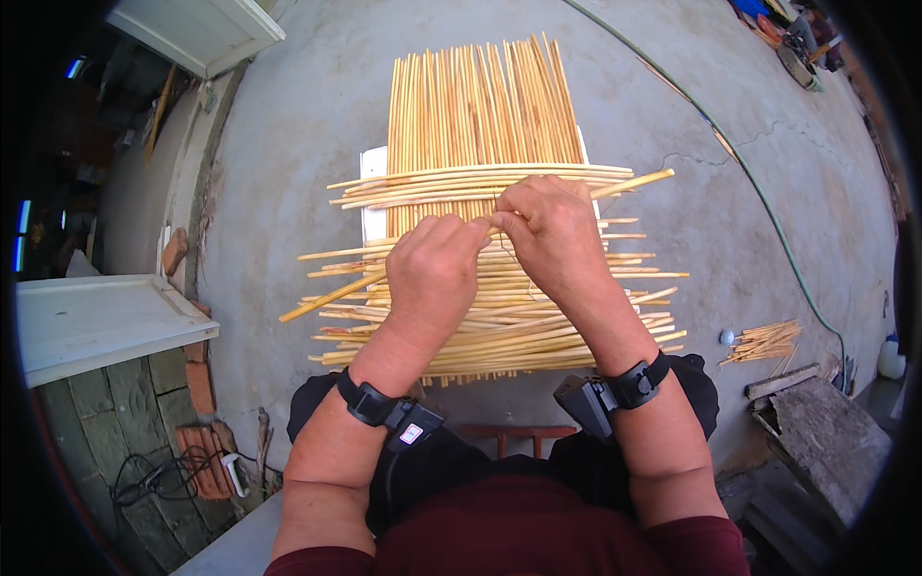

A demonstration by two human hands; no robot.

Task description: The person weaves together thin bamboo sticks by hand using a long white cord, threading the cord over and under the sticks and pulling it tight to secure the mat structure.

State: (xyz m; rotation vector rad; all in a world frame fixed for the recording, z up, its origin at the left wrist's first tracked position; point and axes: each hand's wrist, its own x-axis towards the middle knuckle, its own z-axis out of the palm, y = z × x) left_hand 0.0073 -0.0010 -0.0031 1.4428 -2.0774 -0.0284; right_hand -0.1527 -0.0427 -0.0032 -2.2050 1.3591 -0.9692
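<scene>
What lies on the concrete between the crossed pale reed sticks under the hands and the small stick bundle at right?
Bare grey concrete separates the crossed pale reed sticks from the small stick bundle, in the head view.

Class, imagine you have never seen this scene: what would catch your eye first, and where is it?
At the centre, the left hand and right hand together grip one long pale wooden stick, held slanting above a woven mat of pale yellow sticks that lies on the grey concrete floor. A small bundle of short pale sticks lies apart on the right, near a thin green hose.
</scene>
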